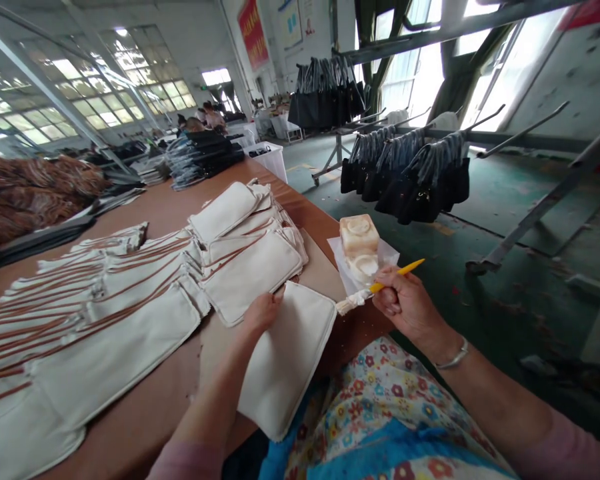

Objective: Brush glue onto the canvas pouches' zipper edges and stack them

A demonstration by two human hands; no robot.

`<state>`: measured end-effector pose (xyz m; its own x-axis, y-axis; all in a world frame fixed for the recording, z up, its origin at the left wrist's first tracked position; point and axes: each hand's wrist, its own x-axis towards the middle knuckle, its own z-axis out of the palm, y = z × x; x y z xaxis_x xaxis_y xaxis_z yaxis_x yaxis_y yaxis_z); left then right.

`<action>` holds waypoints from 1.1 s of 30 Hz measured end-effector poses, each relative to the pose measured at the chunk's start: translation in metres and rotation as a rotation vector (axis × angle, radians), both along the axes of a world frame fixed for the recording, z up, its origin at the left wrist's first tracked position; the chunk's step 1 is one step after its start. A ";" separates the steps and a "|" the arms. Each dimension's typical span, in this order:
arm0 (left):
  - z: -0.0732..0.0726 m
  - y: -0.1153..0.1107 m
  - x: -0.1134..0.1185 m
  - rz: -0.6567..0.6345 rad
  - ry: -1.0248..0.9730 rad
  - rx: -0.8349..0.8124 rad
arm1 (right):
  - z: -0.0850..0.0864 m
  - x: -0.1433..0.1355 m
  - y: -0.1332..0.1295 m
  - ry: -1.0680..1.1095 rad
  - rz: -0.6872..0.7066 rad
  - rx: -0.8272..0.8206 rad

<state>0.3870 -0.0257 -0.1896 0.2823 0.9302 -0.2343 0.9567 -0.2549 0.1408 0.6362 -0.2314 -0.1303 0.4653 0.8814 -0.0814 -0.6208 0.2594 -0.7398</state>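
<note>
My left hand (264, 311) grips the upper edge of a white leather panel (290, 357), which hangs partly over the table's near edge. In my right hand (401, 299) is a brush (380, 285) with a yellow handle. Its pale, coated bristles point left and meet or nearly meet the panel's right edge. Just beyond that hand, a glue container (359, 233), stained and whitish, stands on a white sheet (336, 252) at the table corner. More white panels (253, 273) are piled directly beyond my left hand.
Overlapping rows of white panels with brown edges (115, 340) cover the left of the brown table (175, 203). Dark stacked pieces (205, 157) lie farther back. Black bags (415, 177) hang from a metal rack (530, 143) at right. People (211, 117) are in the background.
</note>
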 end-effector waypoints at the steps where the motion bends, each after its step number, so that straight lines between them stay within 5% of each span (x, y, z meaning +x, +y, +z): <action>1: -0.006 0.000 0.010 0.024 -0.018 -0.010 | -0.001 -0.002 -0.001 -0.018 -0.005 -0.008; 5: -0.012 0.001 0.028 0.054 -0.123 -0.079 | -0.004 -0.005 0.000 -0.093 -0.030 -0.016; 12: -0.003 -0.022 0.032 -0.009 -0.424 -0.227 | -0.004 -0.004 0.016 -0.226 -0.078 -0.005; 17: 0.016 -0.057 0.034 -0.092 -0.715 -0.446 | -0.002 0.010 0.028 -0.400 -0.129 0.012; 22: 0.042 -0.087 0.038 -0.111 -1.071 -0.678 | 0.009 0.014 0.034 -0.601 0.015 0.104; 25: 0.052 -0.097 0.038 -0.152 -1.110 -0.703 | 0.015 0.013 0.040 -0.763 0.102 0.129; 28: 0.056 -0.102 0.037 -0.193 -1.077 -0.731 | 0.019 0.016 0.043 -0.883 0.027 0.139; 33: 0.054 -0.102 0.036 -0.201 -1.069 -0.757 | 0.022 0.020 0.035 -0.832 -0.023 0.129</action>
